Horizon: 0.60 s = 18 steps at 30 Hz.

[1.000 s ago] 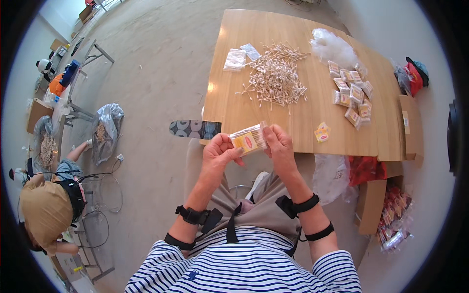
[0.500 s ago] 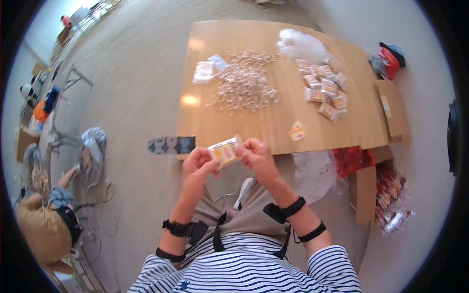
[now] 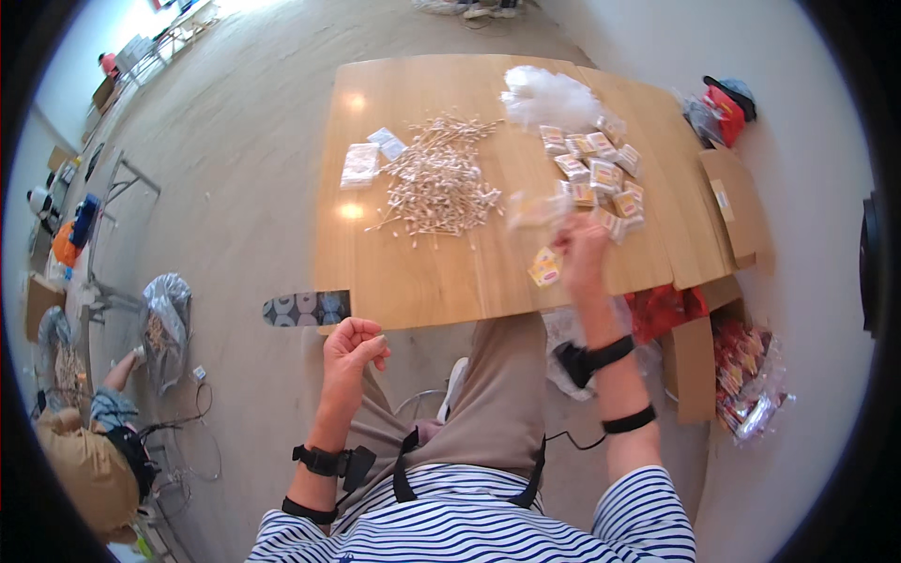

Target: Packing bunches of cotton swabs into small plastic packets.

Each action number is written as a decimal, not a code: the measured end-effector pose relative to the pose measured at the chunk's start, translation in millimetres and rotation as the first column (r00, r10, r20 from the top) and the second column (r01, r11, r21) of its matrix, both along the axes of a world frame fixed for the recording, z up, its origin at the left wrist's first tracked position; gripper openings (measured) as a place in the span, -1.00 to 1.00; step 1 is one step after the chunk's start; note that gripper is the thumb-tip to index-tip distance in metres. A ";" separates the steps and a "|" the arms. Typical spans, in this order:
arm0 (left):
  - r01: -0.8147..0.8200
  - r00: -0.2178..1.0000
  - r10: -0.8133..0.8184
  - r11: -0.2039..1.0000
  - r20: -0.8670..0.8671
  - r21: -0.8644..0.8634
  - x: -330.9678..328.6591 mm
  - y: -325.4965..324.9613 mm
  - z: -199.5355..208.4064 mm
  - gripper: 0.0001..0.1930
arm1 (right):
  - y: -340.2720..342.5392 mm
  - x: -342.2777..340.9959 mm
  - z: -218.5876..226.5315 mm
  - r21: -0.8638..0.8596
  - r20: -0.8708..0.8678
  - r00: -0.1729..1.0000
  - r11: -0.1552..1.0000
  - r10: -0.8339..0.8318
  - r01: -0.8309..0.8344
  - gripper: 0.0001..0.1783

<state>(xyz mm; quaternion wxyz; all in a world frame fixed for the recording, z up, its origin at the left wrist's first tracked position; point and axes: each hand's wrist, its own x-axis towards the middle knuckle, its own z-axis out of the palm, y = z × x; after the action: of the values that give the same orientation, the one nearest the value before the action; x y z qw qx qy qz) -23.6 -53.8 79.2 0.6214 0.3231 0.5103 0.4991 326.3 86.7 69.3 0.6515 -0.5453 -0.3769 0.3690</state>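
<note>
1. Right hand: over the light-brown wooden table, thumb and fingers closed on one end of a flat, clear plastic packet with a yellow label. Hand and packet motion-blurred; exact finger placement can't be told.
2. Packet sticks out past the fingertips, up and to the left. It sits between the loose heap of white-tipped cotton swabs and the cluster of filled yellow-and-white packets, nearer the cluster. Can't tell if it touches the cluster.
3. Yellow paper cards: on the table, just below the packet, near the right fingers.
4. Left hand: at the near table edge, well apart from the packet; fingers curled, thumb up against the forefinger.
5. Crumpled heap of clear plastic bags: just beyond the cluster.
</note>
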 end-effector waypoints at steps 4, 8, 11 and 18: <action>-0.025 1.000 0.025 0.999 0.004 -0.027 -9.4 0.9 -9.6 -0.86 | 62.8 99.4 31.4 -0.022 -0.208 0.943 0.965 -0.260 0.261 -0.75; -0.079 0.996 0.079 0.997 -0.041 -0.006 -18.7 -2.8 -15.3 -0.87 | 70.8 97.2 3.4 -0.184 0.104 0.967 0.951 -0.232 0.248 -0.70; -0.087 0.994 0.085 0.996 -0.064 -0.024 -18.2 0.0 -14.7 -0.90 | 48.0 49.5 -48.8 -0.257 0.342 0.935 0.966 0.096 -0.005 -0.75; -0.068 0.994 0.063 0.996 -0.085 -0.062 -25.9 1.7 -23.2 -0.92 | 26.2 -141.4 -54.6 -0.098 0.845 0.460 0.923 0.274 -0.371 -0.84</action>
<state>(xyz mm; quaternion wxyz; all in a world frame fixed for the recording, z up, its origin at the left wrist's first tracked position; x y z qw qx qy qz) -49.5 -52.0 56.0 0.5931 0.3063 0.5620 0.4884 184.9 112.9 14.7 0.3307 -0.5398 -0.7584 0.1552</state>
